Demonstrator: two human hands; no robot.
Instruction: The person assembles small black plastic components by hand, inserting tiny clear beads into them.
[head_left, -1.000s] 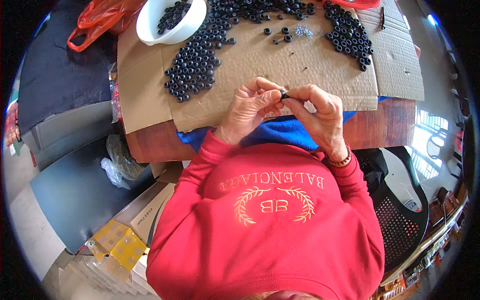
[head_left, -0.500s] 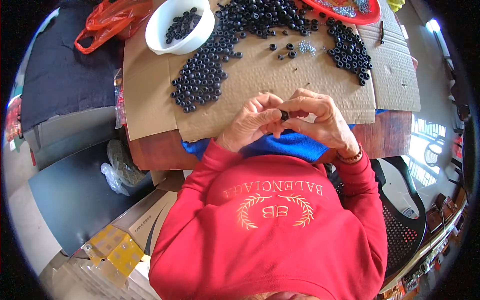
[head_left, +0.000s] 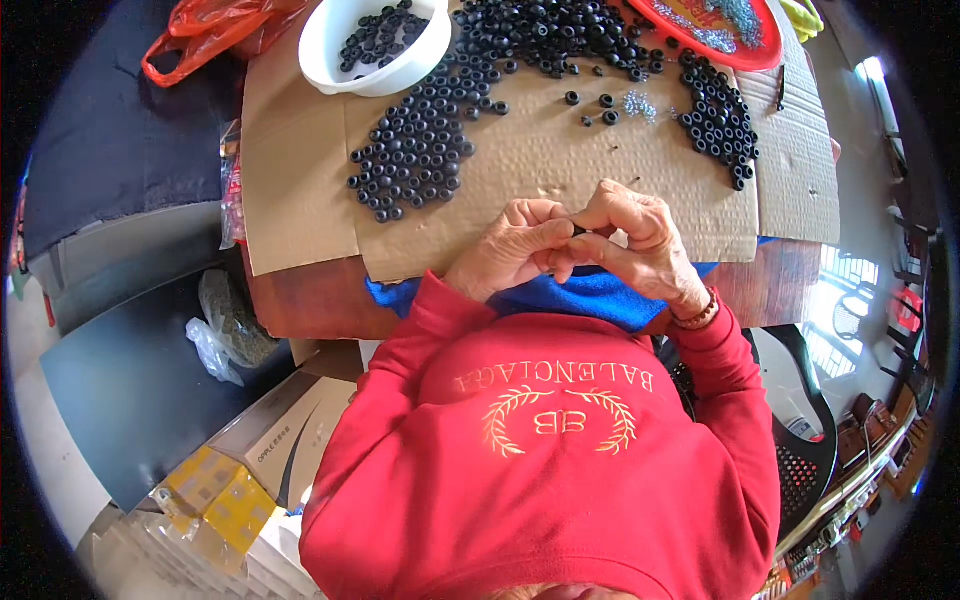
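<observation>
My left hand (head_left: 513,247) and my right hand (head_left: 645,243) meet over the near edge of the cardboard. Between their thumbs and fingertips they pinch a small black part (head_left: 578,230), mostly covered by the fingers. Beyond the left hand spreads a group of small round black pieces with holes (head_left: 415,160). Similar black ring-like pieces (head_left: 715,120) lie beyond the right hand. A few loose black pieces (head_left: 606,101) sit beside a little heap of shiny silvery bits (head_left: 640,106), too small to make out.
A white bowl (head_left: 425,60) with black pieces stands at the far left, next to a big black pile (head_left: 550,35). A red tray (head_left: 755,58) holds more silvery bits. Flattened cardboard (head_left: 300,180) covers the wooden table (head_left: 315,300). Blue cloth (head_left: 600,300) hangs at its near edge.
The view has shifted slightly. Both hands stay together, and the fingers have closed further over the small black part, so less of it shows.
</observation>
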